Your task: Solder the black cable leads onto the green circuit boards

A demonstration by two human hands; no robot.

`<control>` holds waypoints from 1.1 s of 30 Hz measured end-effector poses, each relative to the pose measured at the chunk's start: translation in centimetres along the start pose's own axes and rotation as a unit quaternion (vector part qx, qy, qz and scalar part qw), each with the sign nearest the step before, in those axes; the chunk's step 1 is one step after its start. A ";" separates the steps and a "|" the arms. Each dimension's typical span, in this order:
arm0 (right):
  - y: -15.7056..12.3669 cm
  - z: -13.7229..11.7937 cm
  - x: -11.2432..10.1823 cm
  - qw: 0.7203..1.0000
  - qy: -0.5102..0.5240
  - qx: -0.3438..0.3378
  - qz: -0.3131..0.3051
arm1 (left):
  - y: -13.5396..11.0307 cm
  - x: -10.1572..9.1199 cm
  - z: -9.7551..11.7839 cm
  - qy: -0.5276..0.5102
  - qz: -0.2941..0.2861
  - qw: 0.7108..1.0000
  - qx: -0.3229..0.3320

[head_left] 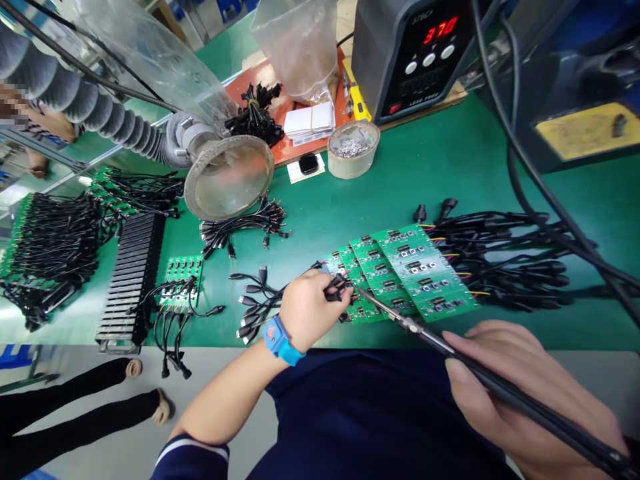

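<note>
**Tight pinch, hot tip, right at the board's edge**

Starting on the far left, a heap of green circuit boards [30, 230] trailing black cables [53, 240] sits on the green bench mat [400, 167], with a black slotted rack [131, 277] just beside it. Below the bench edge, a co-worker's black-trousered legs [75, 413] end in open sandals. Moving along, a small green board [181, 283] with its own wires lies next to the rack, and above it a ribbed fume hose [115, 127] runs into a wide funnel hood [229, 177].

Now the action! The left hand [313, 310], blue wrist strap [278, 341] on, is closed in a tight pinch on the black wires [336, 288] at the near end of a row of green circuit boards [415, 273]. Loose USB-plug cables [255, 303] fan out just behind that hand. Coming in from the right, the right hand [525, 393] grips a soldering iron [500, 380] like a pen, its narrow tip right by those wires at the board edge; contact is too close to call.

Further back, a tin of solder bits [353, 148] sits near a soldering station [413, 57] reading 370. On the right, coloured and black wires [500, 260] stream from the boards.
</note>
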State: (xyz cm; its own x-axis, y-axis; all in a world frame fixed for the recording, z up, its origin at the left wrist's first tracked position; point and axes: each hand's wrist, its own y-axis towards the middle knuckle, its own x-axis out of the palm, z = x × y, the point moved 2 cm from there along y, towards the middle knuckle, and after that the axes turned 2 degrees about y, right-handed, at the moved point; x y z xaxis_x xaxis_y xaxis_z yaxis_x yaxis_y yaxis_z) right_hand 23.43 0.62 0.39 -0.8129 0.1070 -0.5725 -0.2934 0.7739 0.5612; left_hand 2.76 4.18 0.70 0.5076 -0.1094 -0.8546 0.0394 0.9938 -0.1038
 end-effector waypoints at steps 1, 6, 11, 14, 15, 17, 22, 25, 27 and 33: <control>-0.2 0.1 -0.1 1.000 0.010 -0.011 -0.002 | -0.1 0.0 -0.1 -0.026 0.008 1.000 0.004; -0.4 0.4 -0.3 0.996 0.071 0.005 0.052 | -0.3 -0.5 -0.9 -0.179 0.012 0.984 0.012; 2.4 -0.7 2.0 0.987 0.140 0.035 0.068 | -0.6 -1.3 -1.2 -0.327 -0.007 0.945 -0.022; 4.3 -1.5 3.9 0.991 0.126 0.016 0.049 | -0.9 -1.5 -1.2 -0.362 -0.005 0.932 -0.020; 4.7 -1.7 4.5 0.991 0.123 0.012 0.046 | -1.0 -1.6 -1.3 -0.366 -0.004 0.930 -0.016; 5.2 -1.8 5.4 0.992 0.119 0.015 0.047 | -1.1 -1.6 -1.4 -0.363 0.002 0.932 0.002; 5.6 -2.3 6.0 0.990 0.127 0.045 0.046 | -1.3 -1.9 -1.7 -0.304 0.020 0.943 0.130; 5.6 -2.9 5.8 0.979 0.150 0.132 0.040 | -1.3 -2.1 -1.8 -0.312 0.015 0.938 0.150; 5.3 -3.2 5.3 0.973 0.135 0.177 0.057 | -1.3 -2.2 -2.0 -0.347 0.017 0.933 0.097; 2.7 -2.1 2.5 0.994 0.061 0.075 0.052 | -0.8 -2.2 -1.8 -0.363 0.019 0.931 -0.043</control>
State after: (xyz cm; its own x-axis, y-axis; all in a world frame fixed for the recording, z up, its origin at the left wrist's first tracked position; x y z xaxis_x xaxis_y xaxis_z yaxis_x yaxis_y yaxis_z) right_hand 19.56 1.70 1.75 -0.8926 0.1228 -0.4339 -0.1326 0.8481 0.5129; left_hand 0.10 3.58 1.76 0.9562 -0.0019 -0.2927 -0.0432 0.9881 -0.1475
